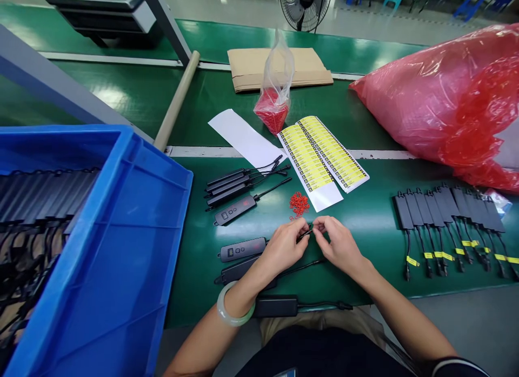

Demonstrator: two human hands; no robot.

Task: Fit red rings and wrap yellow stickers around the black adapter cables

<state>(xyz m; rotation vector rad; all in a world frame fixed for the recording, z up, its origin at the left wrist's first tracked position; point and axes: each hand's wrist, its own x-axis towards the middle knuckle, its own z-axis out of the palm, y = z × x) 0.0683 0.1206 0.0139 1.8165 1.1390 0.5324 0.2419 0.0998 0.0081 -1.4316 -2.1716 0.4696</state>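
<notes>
My left hand pinches the thin black cable of a dark grey controller box with small buttons. At the cable's tip, my right hand has thumb and forefinger closed together; what lies between them is too small to tell. Just beyond the fingers is a small pile of red rings. Under and beside my left forearm lie more black boxes with cables, one of them a black box near the table edge. Farther up, another controller lies beside several stacked boxes.
A blue crate of boxes and cables stands at left. Yellow label sheets, white paper, a clear bag of red bits and cardboard lie ahead. At right are yellow-tagged boxes and a big red bag.
</notes>
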